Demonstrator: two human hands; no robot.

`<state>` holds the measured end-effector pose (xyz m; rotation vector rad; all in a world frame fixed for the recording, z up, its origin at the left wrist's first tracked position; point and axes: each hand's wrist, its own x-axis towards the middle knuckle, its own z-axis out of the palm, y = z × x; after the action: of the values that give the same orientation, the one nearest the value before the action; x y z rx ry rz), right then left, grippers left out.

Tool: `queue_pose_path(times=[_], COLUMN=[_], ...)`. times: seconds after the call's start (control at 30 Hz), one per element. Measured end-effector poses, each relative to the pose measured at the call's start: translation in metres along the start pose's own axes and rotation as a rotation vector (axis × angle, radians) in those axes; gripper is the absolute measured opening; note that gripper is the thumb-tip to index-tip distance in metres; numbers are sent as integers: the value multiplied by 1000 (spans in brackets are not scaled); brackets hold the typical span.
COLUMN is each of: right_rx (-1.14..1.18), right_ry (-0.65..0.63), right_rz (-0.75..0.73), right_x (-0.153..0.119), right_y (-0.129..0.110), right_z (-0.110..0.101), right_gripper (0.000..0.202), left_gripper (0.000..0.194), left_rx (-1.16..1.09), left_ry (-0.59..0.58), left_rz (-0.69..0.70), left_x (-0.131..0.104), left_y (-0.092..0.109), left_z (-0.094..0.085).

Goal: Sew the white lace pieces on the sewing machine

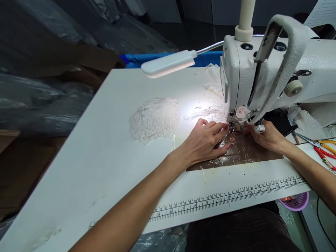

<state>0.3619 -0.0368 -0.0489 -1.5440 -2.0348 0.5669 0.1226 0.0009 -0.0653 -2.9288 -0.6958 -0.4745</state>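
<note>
And here the pale lace (206,113) is spread on the worktop (118,150) just left of the head of the sewing machine (237,70), lit by the white lamp (168,63), its near part partly covered by the left hand (206,138). The left grip is held apart: the thumb is set away from the fingers over the brown plate (244,150), the fingertips brought right beside the presser foot (232,127). On the other side, the right hand (266,136) is tucked in close; whether its grip is apart or pinched on something cannot be told, the fingertips being partly hidden by machine parts.

This is a tight spot. A fingertip could be caught by the needle, too small to be made out here, if the machine were run with hands this near. The lace could be pulled askew or puckered if unequal tension were put on it by the two hands. Its openwork edge might be snagged, given how loosely it is heaped beside the machine head. A poor line could be caused, too, by the view being blocked by the fingers. Farther left, the heap of white pieces (157,119) could be scattered if it were brushed by the left forearm.
</note>
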Motion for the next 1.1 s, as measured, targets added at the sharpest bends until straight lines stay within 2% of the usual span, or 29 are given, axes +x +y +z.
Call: queue_pose_path(times=[0.23, 0.43, 0.67, 0.8, 0.93, 1.0, 1.1], right_rx=[48, 86, 64, 74, 76, 66, 64], right_ry=[-43, 93, 141, 150, 165, 169, 168], right_rz=[-64, 13, 10, 4, -14, -14, -27], right_x=[-9, -10, -9, -9, -8, -8, -9], right_y=[-7, 1, 2, 1, 1, 2, 3], right_z=[2, 6, 8, 8, 9, 9, 9], right_gripper=[40, 31, 29, 26, 25, 26, 25], left_gripper=[43, 52, 58, 51, 34, 33, 28], left_rx=[-20, -107, -111, -32, 7, -13, 20], left_ry=[-18, -82, -200, -160, -82, -149, -217], left_rz=[-49, -119, -250, -312, -191, -55, 1], left_x=[-1, -2, -7, -7, 13, 28, 43], left_y=[1, 1, 9, 18, 2, -14, -31], left_z=[1, 3, 0, -7, -6, -3, 0])
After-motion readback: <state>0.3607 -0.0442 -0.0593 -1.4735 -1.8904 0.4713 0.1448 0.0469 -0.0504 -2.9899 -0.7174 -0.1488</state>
